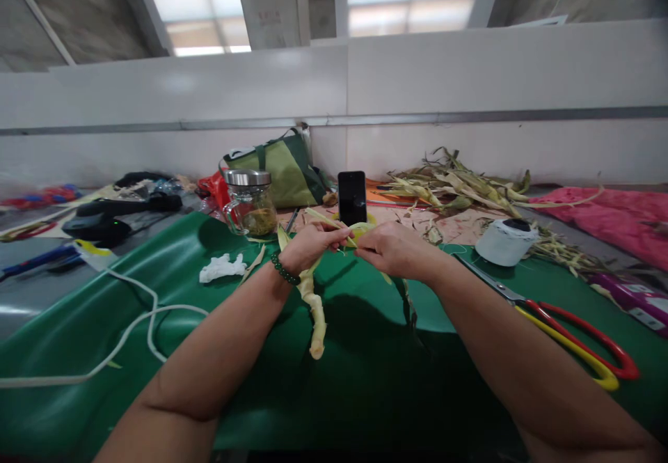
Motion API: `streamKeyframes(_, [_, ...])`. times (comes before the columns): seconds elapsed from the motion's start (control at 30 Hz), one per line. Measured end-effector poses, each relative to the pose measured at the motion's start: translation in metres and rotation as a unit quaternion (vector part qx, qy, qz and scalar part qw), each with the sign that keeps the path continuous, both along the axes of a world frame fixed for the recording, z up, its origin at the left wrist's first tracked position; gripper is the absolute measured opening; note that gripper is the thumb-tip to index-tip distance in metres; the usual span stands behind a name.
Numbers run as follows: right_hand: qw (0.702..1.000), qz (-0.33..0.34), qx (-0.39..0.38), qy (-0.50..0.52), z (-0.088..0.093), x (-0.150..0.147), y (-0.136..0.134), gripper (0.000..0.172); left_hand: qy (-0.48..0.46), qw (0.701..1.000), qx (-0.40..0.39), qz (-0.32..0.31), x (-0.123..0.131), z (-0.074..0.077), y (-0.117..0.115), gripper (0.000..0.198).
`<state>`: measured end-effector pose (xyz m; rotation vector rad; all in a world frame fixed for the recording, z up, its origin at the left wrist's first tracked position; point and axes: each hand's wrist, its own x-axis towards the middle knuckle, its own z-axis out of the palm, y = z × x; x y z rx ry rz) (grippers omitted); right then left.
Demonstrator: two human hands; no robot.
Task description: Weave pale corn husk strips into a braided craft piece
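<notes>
My left hand [312, 246], with a green bead bracelet on its wrist, pinches pale yellow-green corn husk strips. A thick twisted husk braid [314, 313] hangs below that hand, its blunt end pointing toward me. Close by on the right, my right hand [389, 246] has its fingers closed on the other part of the husk strips [360, 230], which arch between both hands. A darker, dry strip [410, 303] dangles beneath my right hand. The fingers partly hide where the strips meet the braid.
A green mat [365, 393] covers the table. Scissors [527, 299] and a white thread spool [506, 244] lie right. A phone [352, 197] stands behind the hands, a glass jug [253, 209] left of it, dry husks [459, 181] at back right. A white cable [140, 317] loops left.
</notes>
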<state>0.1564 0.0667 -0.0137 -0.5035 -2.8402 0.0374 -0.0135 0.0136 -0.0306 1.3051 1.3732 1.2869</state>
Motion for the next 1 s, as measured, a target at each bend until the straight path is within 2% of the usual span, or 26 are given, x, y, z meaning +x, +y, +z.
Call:
streamKeyframes(0.2, [1.0, -0.02, 0.005, 0.008, -0.002, 0.003, 0.009, 0.027, -0.105, 0.992, -0.058, -0.043, -0.003, 0.006, -0.001, 0.009])
streamKeyframes(0.3, [0.997, -0.002, -0.037, 0.075, 0.003, 0.01, 0.013, 0.035, -0.115, 0.99, -0.065, -0.04, 0.001, 0.008, -0.003, 0.008])
streamKeyframes(0.4, [0.978, -0.009, -0.087, 0.187, 0.004, 0.012, 0.017, 0.041, -0.069, 0.996, -0.054, -0.024, 0.008, 0.009, -0.006, 0.011])
streamKeyframes(0.47, [0.964, -0.008, -0.128, 0.232, 0.0, 0.008, 0.02, 0.034, -0.013, 0.999, -0.045, -0.023, 0.011, 0.009, -0.009, 0.009])
streamKeyframes(0.6, [0.946, 0.035, -0.204, 0.25, -0.01, -0.004, 0.02, 0.022, 0.082, 0.995, -0.032, -0.056, 0.012, 0.005, -0.011, 0.01])
streamKeyframes(0.7, [0.938, 0.045, -0.21, 0.271, -0.011, -0.007, 0.017, 0.019, 0.083, 0.993, -0.012, -0.082, 0.012, -0.001, -0.009, 0.024])
streamKeyframes(0.77, [0.94, 0.045, -0.199, 0.272, -0.01, -0.007, 0.015, 0.019, 0.071, 0.994, 0.001, -0.086, 0.012, -0.004, -0.007, 0.027])
streamKeyframes(0.9, [0.939, 0.052, -0.202, 0.272, -0.011, -0.01, 0.012, 0.019, 0.109, 0.99, 0.02, -0.089, 0.014, -0.008, -0.005, 0.021])
streamKeyframes(1.0, [0.924, 0.035, -0.246, 0.289, -0.016, -0.013, 0.015, 0.016, 0.135, 0.987, 0.043, -0.075, 0.015, -0.007, -0.004, 0.014])
